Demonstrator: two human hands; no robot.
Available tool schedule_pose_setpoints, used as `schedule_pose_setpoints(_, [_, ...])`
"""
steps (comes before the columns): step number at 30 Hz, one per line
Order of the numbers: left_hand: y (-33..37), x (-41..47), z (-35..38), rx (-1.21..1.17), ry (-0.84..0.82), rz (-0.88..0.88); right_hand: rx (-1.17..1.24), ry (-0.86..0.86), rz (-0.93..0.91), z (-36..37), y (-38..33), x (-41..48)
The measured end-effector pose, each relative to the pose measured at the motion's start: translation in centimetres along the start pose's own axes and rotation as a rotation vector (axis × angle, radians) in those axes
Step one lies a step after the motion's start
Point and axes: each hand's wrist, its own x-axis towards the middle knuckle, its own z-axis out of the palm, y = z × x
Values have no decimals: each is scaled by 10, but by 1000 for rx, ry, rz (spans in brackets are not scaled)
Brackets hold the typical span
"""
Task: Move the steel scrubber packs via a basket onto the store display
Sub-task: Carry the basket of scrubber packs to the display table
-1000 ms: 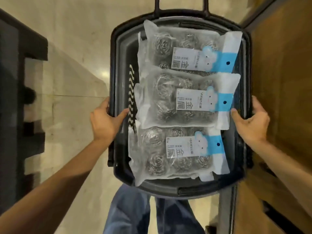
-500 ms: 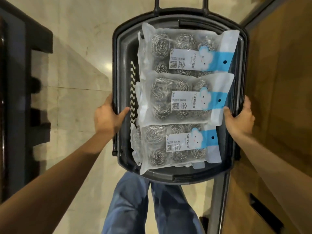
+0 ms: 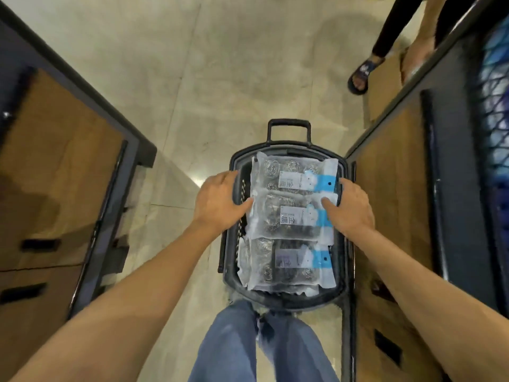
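Observation:
A dark plastic basket [image 3: 286, 302] hangs low in front of my legs, its pull handle pointing away from me. Three clear packs of steel scrubbers with blue-and-white labels lie flat in it in a row: the far pack [image 3: 294, 175], the middle pack [image 3: 286, 217] and the near pack [image 3: 286, 264]. My left hand [image 3: 220, 201] grips the basket's left rim with the thumb inside. My right hand [image 3: 351, 206] grips the right rim, its thumb lying on the middle pack's edge.
Dark-framed wooden display units stand close on the left [image 3: 63, 188] and right [image 3: 399, 188], leaving a narrow tiled aisle. Blue netted goods [image 3: 495, 111] sit on the right unit. Another person's sandalled foot [image 3: 360, 75] and a cardboard sheet [image 3: 385, 95] are ahead.
The basket has dropped lower and farther from my head, so more of the aisle and floor shows. Both hands keep their grip on its sides.

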Motion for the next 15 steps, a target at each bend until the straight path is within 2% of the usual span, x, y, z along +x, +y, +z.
schedule_pose_setpoints(6, [54, -18, -127, 129, 162, 221, -188, 96, -258, -107, -77, -54])
schedule_pose_setpoints(10, [81, -21, -198, 202, 184, 339, -267, 207, -314, -163, -117, -87])
schedule_pose_setpoints(15, [92, -22, -251, 267, 195, 489, -321, 395, -325, -201, -153, -125])
